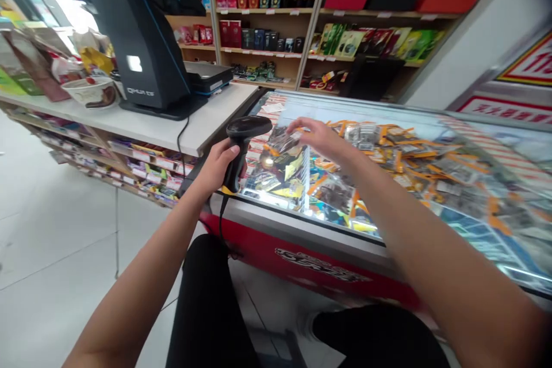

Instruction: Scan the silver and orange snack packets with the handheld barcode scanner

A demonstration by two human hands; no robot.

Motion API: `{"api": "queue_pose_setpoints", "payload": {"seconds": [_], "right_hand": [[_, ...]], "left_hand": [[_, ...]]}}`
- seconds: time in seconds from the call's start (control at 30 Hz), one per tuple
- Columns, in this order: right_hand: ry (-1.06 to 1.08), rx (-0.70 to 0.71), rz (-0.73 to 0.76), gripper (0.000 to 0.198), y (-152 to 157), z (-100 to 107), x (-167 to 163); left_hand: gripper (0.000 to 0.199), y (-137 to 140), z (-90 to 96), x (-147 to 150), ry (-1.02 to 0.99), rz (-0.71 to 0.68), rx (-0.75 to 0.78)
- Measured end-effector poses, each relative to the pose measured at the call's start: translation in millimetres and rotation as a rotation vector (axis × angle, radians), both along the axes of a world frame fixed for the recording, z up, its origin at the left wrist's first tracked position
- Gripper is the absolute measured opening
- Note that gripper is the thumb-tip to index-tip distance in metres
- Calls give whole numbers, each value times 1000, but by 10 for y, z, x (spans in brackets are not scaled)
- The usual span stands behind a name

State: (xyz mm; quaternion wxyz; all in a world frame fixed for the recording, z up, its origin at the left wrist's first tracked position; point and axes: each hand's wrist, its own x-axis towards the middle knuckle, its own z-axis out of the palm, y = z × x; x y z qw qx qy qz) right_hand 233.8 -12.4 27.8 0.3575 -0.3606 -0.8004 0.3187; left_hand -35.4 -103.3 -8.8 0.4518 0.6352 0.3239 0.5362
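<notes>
My left hand (218,168) grips the handle of a black barcode scanner (245,132), whose head points right over the glass lid of a chest freezer (328,241). A black cable hangs from the scanner's base. My right hand (317,135) hovers above the glass, fingers pinching a small shiny packet (282,141) just in front of the scanner head. Several orange and silver packets (401,149) lie spread on the glass to the right of my right hand.
A black point-of-sale terminal (144,46) stands on the white counter (142,121) at left, with a bowl (90,92) beside it. Wooden shelves (276,11) with bottles and boxes line the back wall. Tiled floor lies at lower left.
</notes>
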Motion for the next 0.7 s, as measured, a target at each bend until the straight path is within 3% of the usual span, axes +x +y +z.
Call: {"api": "queue_pose_setpoints", "payload": {"seconds": [0.1,0.2,0.3,0.4,0.7], "right_hand": [[378,-127,-53,15,89,102,514],[532,-121,-115,14,73,103,991],[444,-55,-207,15,-2,35,1346],[310,7,-284,24,-45,-16,1520],[141,112,-313,37,16,-42,1501]], "left_hand": [[34,210,136,430,-22,-132,7],[38,406,263,837,48,-316,-23],[36,524,271,1095,142,-486,-84],[34,545,170,1156,183,-517,-108],[35,459,-19,1007,97,-544,-114]]}}
